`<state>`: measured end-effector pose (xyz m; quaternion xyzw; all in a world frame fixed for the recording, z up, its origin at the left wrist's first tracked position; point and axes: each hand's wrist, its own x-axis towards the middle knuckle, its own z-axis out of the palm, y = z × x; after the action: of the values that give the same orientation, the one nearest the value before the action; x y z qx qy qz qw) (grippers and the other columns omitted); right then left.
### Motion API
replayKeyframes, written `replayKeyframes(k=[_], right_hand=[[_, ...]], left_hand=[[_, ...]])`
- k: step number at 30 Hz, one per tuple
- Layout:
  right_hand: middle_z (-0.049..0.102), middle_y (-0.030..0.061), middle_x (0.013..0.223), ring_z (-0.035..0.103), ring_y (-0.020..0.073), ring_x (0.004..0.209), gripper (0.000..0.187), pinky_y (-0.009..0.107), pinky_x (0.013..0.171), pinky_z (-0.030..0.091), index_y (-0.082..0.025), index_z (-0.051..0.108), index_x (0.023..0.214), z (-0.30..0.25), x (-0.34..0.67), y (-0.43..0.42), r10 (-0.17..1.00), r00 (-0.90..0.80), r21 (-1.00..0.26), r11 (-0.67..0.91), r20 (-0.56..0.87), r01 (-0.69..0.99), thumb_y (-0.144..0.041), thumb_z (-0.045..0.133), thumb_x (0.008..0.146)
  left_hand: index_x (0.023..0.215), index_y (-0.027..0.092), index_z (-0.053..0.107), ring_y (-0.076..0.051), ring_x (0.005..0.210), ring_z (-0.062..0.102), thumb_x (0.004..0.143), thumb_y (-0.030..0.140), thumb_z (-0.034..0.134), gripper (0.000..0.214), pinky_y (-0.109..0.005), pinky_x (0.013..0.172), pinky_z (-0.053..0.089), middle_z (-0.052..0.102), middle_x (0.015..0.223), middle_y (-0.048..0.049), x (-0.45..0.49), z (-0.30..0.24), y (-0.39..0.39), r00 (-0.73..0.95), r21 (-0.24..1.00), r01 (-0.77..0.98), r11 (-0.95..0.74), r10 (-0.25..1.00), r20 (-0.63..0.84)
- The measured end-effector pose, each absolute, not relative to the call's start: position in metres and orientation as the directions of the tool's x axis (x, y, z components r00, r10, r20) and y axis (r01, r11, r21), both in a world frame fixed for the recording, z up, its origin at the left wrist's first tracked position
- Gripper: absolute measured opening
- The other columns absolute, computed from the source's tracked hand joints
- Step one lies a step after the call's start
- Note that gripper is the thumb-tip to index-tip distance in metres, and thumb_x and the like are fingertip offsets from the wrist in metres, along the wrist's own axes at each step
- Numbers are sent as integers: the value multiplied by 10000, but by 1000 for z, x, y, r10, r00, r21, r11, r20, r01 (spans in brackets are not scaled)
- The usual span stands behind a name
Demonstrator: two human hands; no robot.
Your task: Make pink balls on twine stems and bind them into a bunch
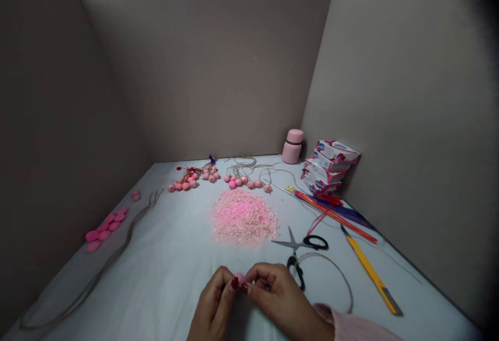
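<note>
A small pink ball [239, 277] sits between my fingertips, low in the middle of the head view. My left hand [213, 302] is closed, pinching the ball from the left with thumb and forefinger. From the other side my right hand [278, 294] pinches at the same ball, its remaining fingers curled. A thin beige cord [343, 276] curves out from behind my right hand; whether it joins the ball is hidden. Black-handled scissors [295, 245] lie open just beyond my right hand. Farther ahead is a heap of pink crumbs [244, 216].
Flat pink discs [103, 232] and long cords [113, 260] lie left. Corded pink balls [249, 182] line the back. Right are a yellow cutter [370, 271], orange sticks [339, 219], stacked boxes [329, 167] and a pink flask [292, 148]. Grey partitions [210, 76] enclose the table.
</note>
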<state>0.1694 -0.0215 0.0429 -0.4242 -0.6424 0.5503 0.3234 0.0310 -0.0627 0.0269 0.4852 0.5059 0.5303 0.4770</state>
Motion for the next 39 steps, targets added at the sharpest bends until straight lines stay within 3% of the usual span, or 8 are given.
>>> replayKeyframes(k=[4,7,12,21,25,31,39], right_hand=[[394,-46,482,300,82,479,228,209,441,207,-103,677,662,46,170,-21,907,-417,-981,29,-54,191,-302,585,725],[420,-41,492,314,84,483,187,209,453,229,-118,682,660,45,169,-23,904,-427,-979,70,-18,189,-256,575,726],[426,-49,509,339,85,491,145,204,464,254,-138,669,680,40,167,-26,893,-450,-975,121,25,187,-192,549,740],[412,-54,553,351,88,525,162,202,490,269,-127,628,737,33,170,-21,873,-487,-995,16,-35,102,-281,585,765],[372,-68,520,318,82,501,159,203,468,230,-122,624,708,38,172,-20,885,-460,-993,-16,-69,118,-279,618,730],[329,-75,485,281,79,476,164,209,443,196,-113,635,687,45,170,-22,904,-422,-981,15,-69,194,-253,578,749],[312,-82,486,276,77,473,121,211,443,199,-120,639,708,37,169,-23,901,-434,-974,88,-13,210,-196,550,739]], left_hand=[[602,217,421,-131,543,295,811,578,433,416,-245,522,243,342,562,69,22,25,-62,-225,995,34,91,971,-81],[541,218,393,-130,522,269,804,633,357,493,-263,520,222,301,523,71,23,23,-61,-181,985,99,144,976,-124],[562,223,365,-139,554,289,790,623,399,462,-267,539,238,309,562,58,34,26,-60,-59,991,125,50,997,-43],[635,225,400,-148,602,340,831,524,440,359,-248,588,312,341,631,49,32,27,-64,7,996,85,-3,1000,2],[644,219,438,-147,613,364,826,532,453,363,-244,600,322,371,636,46,32,29,-64,-7,999,37,4,1000,-3],[569,218,396,-128,527,278,832,599,360,464,-250,511,242,302,541,72,26,24,-60,-178,988,72,135,976,-121],[593,223,367,-134,571,298,822,542,439,399,-247,540,270,309,595,59,33,18,-58,-54,994,105,28,998,-22]])
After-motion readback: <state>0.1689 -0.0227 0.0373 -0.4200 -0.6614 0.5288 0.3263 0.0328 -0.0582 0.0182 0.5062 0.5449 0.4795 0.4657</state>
